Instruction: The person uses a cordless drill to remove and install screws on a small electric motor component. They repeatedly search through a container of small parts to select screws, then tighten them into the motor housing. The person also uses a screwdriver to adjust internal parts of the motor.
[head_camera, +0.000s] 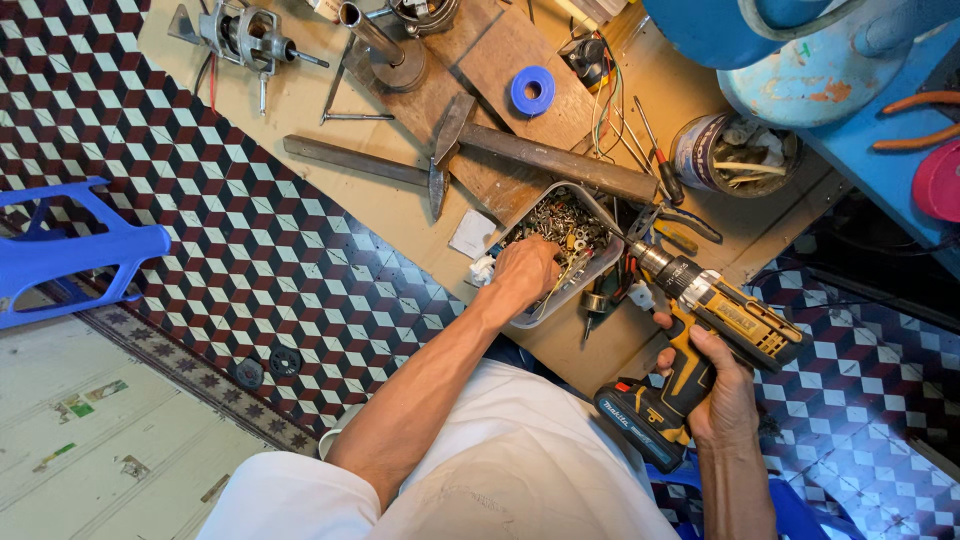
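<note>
My left grip (524, 272) is curled down into the grey plastic tray (607, 268) of mixed screws and small metal parts (560, 215), fingers buried among the pieces; I cannot tell whether anything is pinched between them. My right grip (722, 388) is closed firmly around the handle of the yellow and black cordless drill (700, 335), which sits just right of the tray with its chuck pointing far and left, toward the tray's corner, and its dark battery pack (638, 424) near me.

The tray rests on the wooden bench (310, 110). Just beyond it lie a hammer (440, 150) and a long dark metal bar (555, 160), crossing each other. A blue roll of tape (533, 91) sits farther off on a brown board. To the right of the tray are screwdrivers (655, 150) and pliers (685, 220), and past them a round tin (735, 152) holding odds and ends. At the far left of the bench stands a small metal mechanical part (240, 35). Left of the bench, a blue plastic chair (70, 250) stands on the patterned tile floor (240, 260).
</note>
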